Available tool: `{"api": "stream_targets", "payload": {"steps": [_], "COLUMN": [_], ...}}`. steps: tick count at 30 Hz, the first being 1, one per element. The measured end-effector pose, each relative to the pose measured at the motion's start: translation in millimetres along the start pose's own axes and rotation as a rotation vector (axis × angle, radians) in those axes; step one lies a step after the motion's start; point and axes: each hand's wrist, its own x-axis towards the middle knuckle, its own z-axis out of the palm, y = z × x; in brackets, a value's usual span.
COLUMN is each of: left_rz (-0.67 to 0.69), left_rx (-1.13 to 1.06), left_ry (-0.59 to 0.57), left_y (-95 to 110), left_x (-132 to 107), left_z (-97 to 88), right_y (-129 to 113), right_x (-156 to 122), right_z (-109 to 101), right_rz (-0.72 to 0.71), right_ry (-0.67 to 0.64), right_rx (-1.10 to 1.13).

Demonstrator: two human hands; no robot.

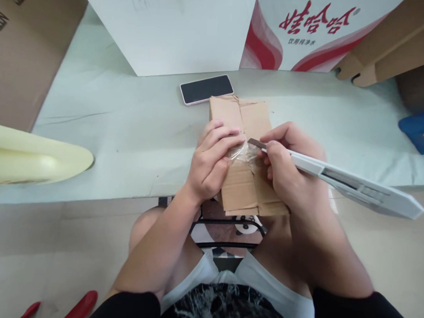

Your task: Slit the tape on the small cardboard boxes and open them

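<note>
A small brown cardboard box (237,181) with clear tape (238,153) over its middle sits at the table's front edge and partly overhangs it. My left hand (212,161) grips the box from its left side, fingers laid across the top beside the tape. In my right hand (294,169) is a white utility knife (351,184), pinched close to its blade end. The dark blade (256,143) is at the tape, near my left fingertips. Whether it has cut into the tape, I cannot tell.
A phone (207,89) lies just behind the box. White cartons (189,31) stand at the back, a large brown carton (30,52) at left. A pale yellow object (36,156) is at the left front edge. To the right is a blue object (420,130).
</note>
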Motion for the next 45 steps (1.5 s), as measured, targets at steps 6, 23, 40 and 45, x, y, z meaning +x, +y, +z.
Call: {"api": "stream_targets", "payload": {"steps": [6, 23, 40, 45], "left_rz": [0.025, -0.010, -0.013, 0.002], "left_rx": [-0.053, 0.013, 0.016, -0.003], "left_ry": [0.017, -0.007, -0.014, -0.002], "left_y": [1, 1, 1, 1], "left_x": [1, -1, 0, 1], "left_z": [-1.5, -0.6, 0.1, -0.1], "right_y": [3, -1, 3, -2], "right_x": [0, 1, -1, 0], "right_z": [-1, 2, -1, -2], "right_rz": [0.020, 0.017, -0.011, 0.006], "right_ry": [-0.006, 0.011, -0.007, -0.010], "right_rx": [0.046, 0.017, 0.031, -0.033]}}
